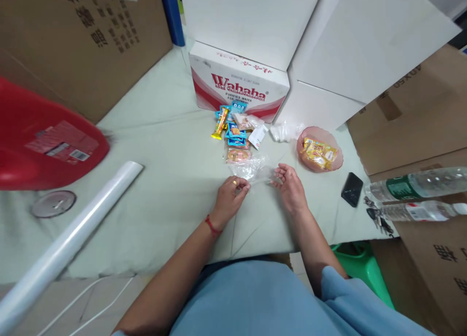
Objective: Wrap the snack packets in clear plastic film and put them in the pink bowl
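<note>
A crumpled clear plastic bag (251, 168) stretches between my two hands, just above the table. My left hand (230, 196) pinches its near left edge between thumb and fingers. At the bag's right edge is my right hand (291, 190), palm turned inward and fingers bent onto the film. Beyond the bag lies a small pile of wrapped snacks: a pink-and-yellow packet (238, 155), blue packets (236, 132), a yellow stick-shaped snack (221, 124) and a white sachet (258, 136). A pink translucent bowl (340, 162) to the right holds yellow packets (319, 152).
A Wahaha carton (237, 85) stands behind the snacks, beside crumpled clear plastic (286, 131). A black phone (352, 189), keys (378, 219) and bottles (404, 186) lie right. A white roll (73, 243), round lid (54, 203) and red container (47, 141) are left.
</note>
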`<state>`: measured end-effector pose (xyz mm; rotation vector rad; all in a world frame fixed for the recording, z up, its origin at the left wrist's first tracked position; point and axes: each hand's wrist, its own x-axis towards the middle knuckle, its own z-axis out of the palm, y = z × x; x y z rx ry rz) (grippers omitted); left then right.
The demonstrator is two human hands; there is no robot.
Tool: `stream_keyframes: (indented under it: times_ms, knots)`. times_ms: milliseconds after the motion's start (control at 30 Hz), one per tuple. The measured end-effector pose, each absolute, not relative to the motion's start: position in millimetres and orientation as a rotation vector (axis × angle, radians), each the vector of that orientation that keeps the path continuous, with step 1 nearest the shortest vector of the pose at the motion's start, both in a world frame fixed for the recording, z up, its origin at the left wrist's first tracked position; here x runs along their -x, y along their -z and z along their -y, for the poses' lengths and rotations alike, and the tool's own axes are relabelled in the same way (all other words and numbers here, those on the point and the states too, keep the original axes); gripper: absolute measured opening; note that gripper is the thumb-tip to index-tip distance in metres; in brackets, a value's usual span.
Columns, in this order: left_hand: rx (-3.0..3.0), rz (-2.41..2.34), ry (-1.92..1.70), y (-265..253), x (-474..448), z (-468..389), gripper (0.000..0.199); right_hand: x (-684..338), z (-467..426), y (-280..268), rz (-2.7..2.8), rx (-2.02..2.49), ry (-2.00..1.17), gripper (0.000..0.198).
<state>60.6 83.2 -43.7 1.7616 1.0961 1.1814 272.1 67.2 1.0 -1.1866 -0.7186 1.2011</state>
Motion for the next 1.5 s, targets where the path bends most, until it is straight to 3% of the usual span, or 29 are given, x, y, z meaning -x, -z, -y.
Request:
stream_keyframes:
  times_ms: [167,367,600,900,1200,1500]
  knots:
    - [-1.58,-1.022,-1.154,38.7,-68.3,-76.6,0.011,-242.6,-50.1,7.6,0.789,1.416,-1.13,0.051]
    - [-0.985,-0.989,-1.235,37.0,-66.3,-85.4,0.021,-246.6,-58.1,-0.2,0.758,1.42,-1.183,0.042]
    - [-0.783,-0.94,-1.291,34.3,-59.9,-92.4,0.029,-269.8,-53.0,-17.4,0.815,1.416,-1.21,0.036]
    - [-0.549,-0.757,-1.062,30.0,-64.0,-89.0,0.079,-270.5,-36.3,-29.7,1.352,1.293,-1.176,0.012]
    - [-0.703,-0.827,-1.205,29.6,-52.9,-94.8,0.055,-266.3,-34.1,-44.0,1.569,1.263,-1.261,0.01]
    - [-0.639,-0.626,-0.967,29.1,-48.4,-92.7,0.053,-278.5,-37.8,-29.2,1.057,1.224,-1.3,0.028]
